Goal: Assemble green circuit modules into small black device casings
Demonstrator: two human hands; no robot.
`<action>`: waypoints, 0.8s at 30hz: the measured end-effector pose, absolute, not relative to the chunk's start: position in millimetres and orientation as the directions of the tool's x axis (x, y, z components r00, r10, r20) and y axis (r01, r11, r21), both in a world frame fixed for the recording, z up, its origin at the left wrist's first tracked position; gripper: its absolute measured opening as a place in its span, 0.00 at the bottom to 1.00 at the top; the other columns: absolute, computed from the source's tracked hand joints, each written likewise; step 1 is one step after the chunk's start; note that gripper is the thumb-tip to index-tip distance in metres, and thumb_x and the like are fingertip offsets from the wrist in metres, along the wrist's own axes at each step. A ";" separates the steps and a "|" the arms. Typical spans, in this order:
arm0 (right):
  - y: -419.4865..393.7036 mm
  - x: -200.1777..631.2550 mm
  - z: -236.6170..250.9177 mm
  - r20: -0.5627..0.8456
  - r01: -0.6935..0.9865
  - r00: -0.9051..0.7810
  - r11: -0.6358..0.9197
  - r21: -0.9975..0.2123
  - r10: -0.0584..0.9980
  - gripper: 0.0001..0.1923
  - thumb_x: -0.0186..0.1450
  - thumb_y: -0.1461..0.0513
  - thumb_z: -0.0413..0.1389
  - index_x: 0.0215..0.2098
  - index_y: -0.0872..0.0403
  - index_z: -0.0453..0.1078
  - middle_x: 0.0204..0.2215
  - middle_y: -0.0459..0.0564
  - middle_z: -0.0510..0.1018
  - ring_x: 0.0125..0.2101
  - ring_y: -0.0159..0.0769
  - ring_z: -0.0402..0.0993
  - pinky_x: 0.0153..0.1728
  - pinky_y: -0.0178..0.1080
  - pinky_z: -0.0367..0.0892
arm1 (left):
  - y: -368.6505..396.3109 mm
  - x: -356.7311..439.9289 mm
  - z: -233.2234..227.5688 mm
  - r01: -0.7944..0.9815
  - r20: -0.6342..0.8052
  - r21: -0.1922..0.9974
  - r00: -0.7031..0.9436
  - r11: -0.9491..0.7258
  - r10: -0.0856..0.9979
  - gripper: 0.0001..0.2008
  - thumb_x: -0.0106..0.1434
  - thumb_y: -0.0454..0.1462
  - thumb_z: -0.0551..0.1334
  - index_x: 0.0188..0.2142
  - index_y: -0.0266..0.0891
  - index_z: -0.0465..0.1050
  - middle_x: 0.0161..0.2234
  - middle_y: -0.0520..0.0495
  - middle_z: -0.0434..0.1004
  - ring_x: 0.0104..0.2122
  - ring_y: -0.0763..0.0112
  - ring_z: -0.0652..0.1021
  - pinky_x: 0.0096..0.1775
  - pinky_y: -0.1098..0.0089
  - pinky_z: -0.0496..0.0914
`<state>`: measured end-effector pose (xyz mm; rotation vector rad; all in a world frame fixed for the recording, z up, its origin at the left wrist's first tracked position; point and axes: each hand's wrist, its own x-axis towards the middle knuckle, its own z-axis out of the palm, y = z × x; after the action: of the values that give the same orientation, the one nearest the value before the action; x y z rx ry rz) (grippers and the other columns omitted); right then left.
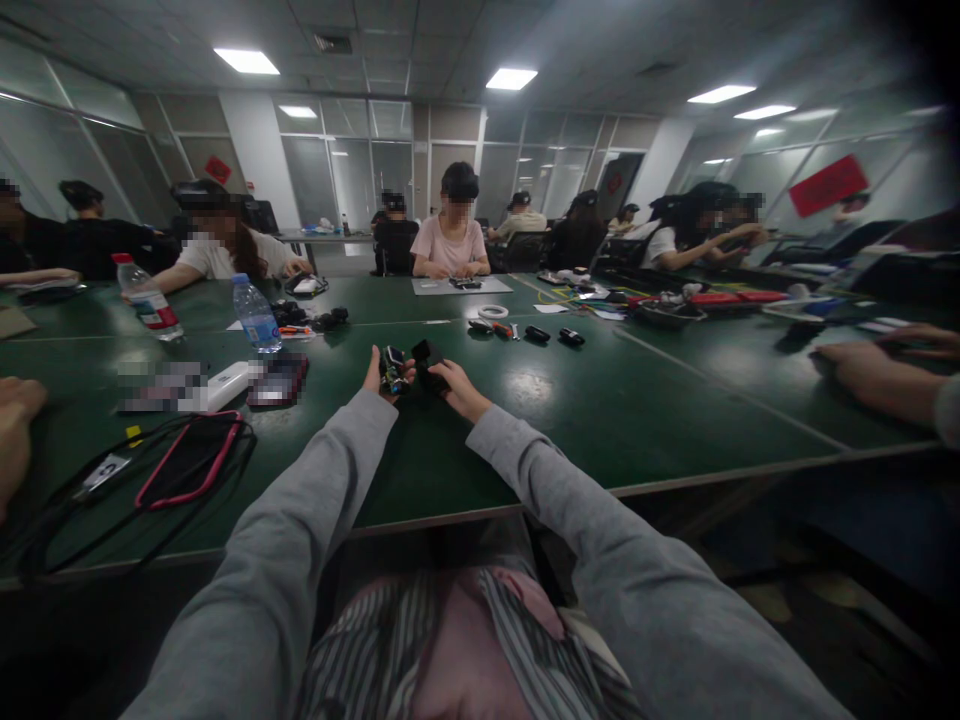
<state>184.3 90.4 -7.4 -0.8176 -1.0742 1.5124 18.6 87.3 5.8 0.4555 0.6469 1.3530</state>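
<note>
My left hand point(374, 374) is closed around a small device with bare green circuit boards point(391, 370), held just above the green table point(480, 460). Close beside it, my right hand point(459, 388) grips a black boxy plastic part point(428, 364), which looks like a housing. A narrow gap seems to separate the two pieces. Fingers cover part of each, so their exact kind is hard to make out. Beyond my hands lie small black oblong parts point(537, 334), an orange-handled tool point(501, 331) and a white ring like a tape roll point(493, 313).
To the left stand two water bottles point(257, 315), with a white box point(227, 384) and a pink-edged phone case point(191, 458) with black cords nearer me. Co-workers sit around the table, one opposite point(450, 240). Another person's hand point(877, 370) rests at the right. Cables point(577, 295) lie farther back.
</note>
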 end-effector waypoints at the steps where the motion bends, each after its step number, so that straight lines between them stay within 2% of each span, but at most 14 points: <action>1: 91.5 185.0 -7.8 0.046 -0.342 -0.216 -0.031 -0.939 0.975 0.19 0.52 0.61 0.59 0.42 0.52 0.63 0.31 0.44 0.73 0.31 0.30 0.71 0.28 0.31 0.68 | 85.4 18.2 7.3 -0.741 -0.167 0.647 0.092 0.179 0.982 0.30 0.62 0.57 0.50 0.45 0.33 0.71 0.26 0.42 0.77 0.24 0.68 0.78 0.27 0.70 0.74; 5: 93.8 187.4 -9.1 0.000 -0.278 -0.110 -0.031 -0.960 0.994 0.21 0.54 0.59 0.57 0.46 0.50 0.63 0.33 0.43 0.73 0.32 0.31 0.71 0.29 0.32 0.68 | 79.3 16.4 12.7 -0.732 -0.168 0.657 0.095 0.183 0.981 0.31 0.62 0.57 0.50 0.47 0.33 0.71 0.23 0.44 0.75 0.21 0.69 0.77 0.24 0.71 0.72; 8: 95.1 189.0 -10.1 0.019 -0.182 -0.052 0.009 -0.983 0.998 0.21 0.55 0.56 0.57 0.46 0.51 0.65 0.35 0.45 0.74 0.35 0.33 0.72 0.34 0.35 0.69 | 78.9 14.3 13.5 -0.730 -0.148 0.664 0.086 0.163 0.985 0.31 0.62 0.57 0.50 0.46 0.32 0.71 0.22 0.45 0.74 0.20 0.69 0.76 0.23 0.71 0.72; 12: 96.8 192.1 -11.9 0.134 -0.024 -0.071 0.132 -0.991 0.988 0.17 0.57 0.57 0.55 0.42 0.55 0.71 0.38 0.50 0.76 0.40 0.35 0.72 0.45 0.40 0.66 | 79.8 11.8 13.4 -0.741 -0.134 0.656 0.076 0.146 0.988 0.31 0.62 0.57 0.50 0.46 0.32 0.71 0.22 0.45 0.74 0.20 0.70 0.75 0.23 0.71 0.71; 15: 98.5 195.4 -14.2 0.226 0.106 -0.078 0.234 -0.967 0.971 0.16 0.58 0.58 0.55 0.42 0.54 0.73 0.41 0.49 0.76 0.43 0.35 0.71 0.50 0.42 0.63 | 78.6 11.0 15.1 -0.757 -0.122 0.637 0.085 0.144 0.989 0.30 0.62 0.57 0.51 0.46 0.32 0.71 0.22 0.46 0.73 0.20 0.71 0.75 0.23 0.72 0.71; 19: 103.0 198.7 -16.8 0.296 0.251 -0.089 0.309 -0.918 0.951 0.12 0.58 0.59 0.56 0.40 0.53 0.74 0.40 0.48 0.77 0.43 0.35 0.71 0.52 0.44 0.62 | 74.6 10.0 20.2 -0.777 -0.084 0.608 0.140 0.162 0.987 0.29 0.63 0.56 0.51 0.47 0.33 0.70 0.22 0.48 0.72 0.19 0.73 0.73 0.23 0.72 0.70; 24: 106.2 199.5 -16.2 0.312 0.253 -0.213 0.360 -0.898 0.926 0.13 0.58 0.60 0.57 0.41 0.55 0.74 0.40 0.50 0.77 0.43 0.35 0.72 0.51 0.43 0.63 | 67.5 7.5 28.2 -0.787 -0.016 0.574 0.266 0.226 0.964 0.30 0.64 0.56 0.48 0.48 0.34 0.69 0.22 0.49 0.69 0.18 0.75 0.71 0.23 0.73 0.68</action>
<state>199.5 106.2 -16.2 -1.0585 -1.6911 0.9070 7.5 67.5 28.2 0.5111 0.4097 1.2537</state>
